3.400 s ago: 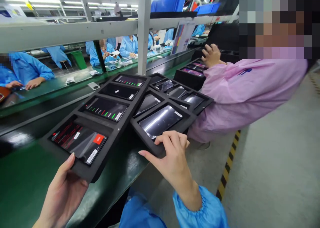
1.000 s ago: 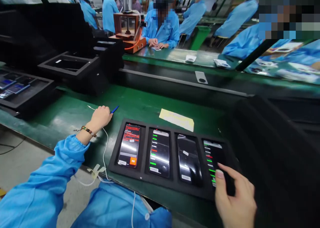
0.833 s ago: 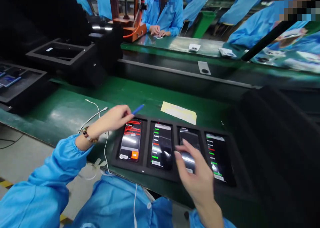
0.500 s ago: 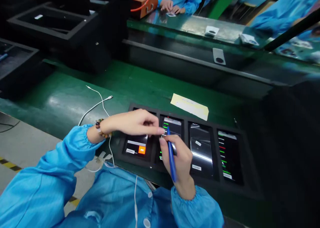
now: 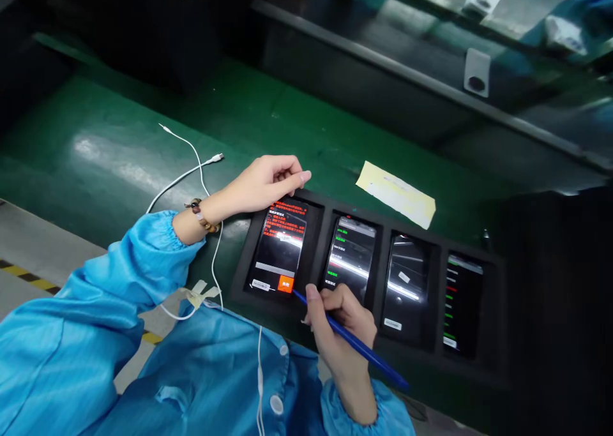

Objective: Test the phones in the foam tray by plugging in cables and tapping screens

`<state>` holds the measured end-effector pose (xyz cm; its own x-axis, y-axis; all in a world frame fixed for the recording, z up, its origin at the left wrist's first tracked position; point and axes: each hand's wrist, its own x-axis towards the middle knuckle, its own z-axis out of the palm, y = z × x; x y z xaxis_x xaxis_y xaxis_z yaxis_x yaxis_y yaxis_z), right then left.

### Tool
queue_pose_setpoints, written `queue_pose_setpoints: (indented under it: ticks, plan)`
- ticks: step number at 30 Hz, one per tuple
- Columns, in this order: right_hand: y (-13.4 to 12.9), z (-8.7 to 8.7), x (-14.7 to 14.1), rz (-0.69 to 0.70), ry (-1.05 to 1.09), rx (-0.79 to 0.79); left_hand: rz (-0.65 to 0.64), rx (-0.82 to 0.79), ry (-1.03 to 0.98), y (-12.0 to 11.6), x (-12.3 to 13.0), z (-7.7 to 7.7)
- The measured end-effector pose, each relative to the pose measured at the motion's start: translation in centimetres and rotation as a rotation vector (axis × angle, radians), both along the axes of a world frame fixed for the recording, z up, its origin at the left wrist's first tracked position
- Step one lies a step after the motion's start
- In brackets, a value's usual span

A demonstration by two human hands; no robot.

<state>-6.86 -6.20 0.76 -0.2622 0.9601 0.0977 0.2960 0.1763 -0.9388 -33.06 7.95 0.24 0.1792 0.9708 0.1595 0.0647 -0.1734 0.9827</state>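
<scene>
My right hand [image 5: 347,334] grips a slim blue pen [image 5: 368,356], its tip at the lower right of the leftmost phone [image 5: 275,251], beside an orange button [image 5: 286,284]. Red text fills the top of that screen. Loosely curled, my left hand [image 5: 271,184] rests at the phone's upper edge, thumb pointing right; nothing shows in its fingers. The phone lies in a black foam tray [image 5: 497,321] with compartments in a row. To its right are a phone with a lit list [image 5: 352,241], a dark-screened phone [image 5: 409,267] and another list-showing phone [image 5: 462,308].
A creased yellow paper strip [image 5: 396,193] lies behind the tray on the green table [image 5: 124,155]. White cables [image 5: 194,165] run along its left side. Beyond a raised metal ledge [image 5: 383,59] stands a small pale part with a dark round spot [image 5: 477,72].
My right hand has brought the pen from the second phone to the leftmost one, with the pen now lying flatter. My left hand has moved up, uncovering the leftmost screen. The view has tilted down.
</scene>
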Motion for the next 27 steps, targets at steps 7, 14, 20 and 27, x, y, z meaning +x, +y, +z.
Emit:
queue_pose_setpoints:
  ticks: [7, 14, 20, 27]
  plan:
    - [-0.6, 0.6, -0.8, -0.071, -0.062, -0.009, -0.023, 0.025, -0.015, 0.4, -0.2, 0.0]
    - [0.0, 0.7, -0.7, 0.041, -0.106, 0.092, 0.006, 0.032, 0.036, 0.3, -0.2, 0.2]
    - [0.4, 0.9, -0.9, 0.029, -0.108, 0.132, 0.010, 0.032, 0.045, 0.3, -0.3, 0.2]
    - [0.2, 1.0, 0.0, 0.012, -0.019, 0.048, 0.008, 0.021, 0.030, 0.3, -0.3, 0.5]
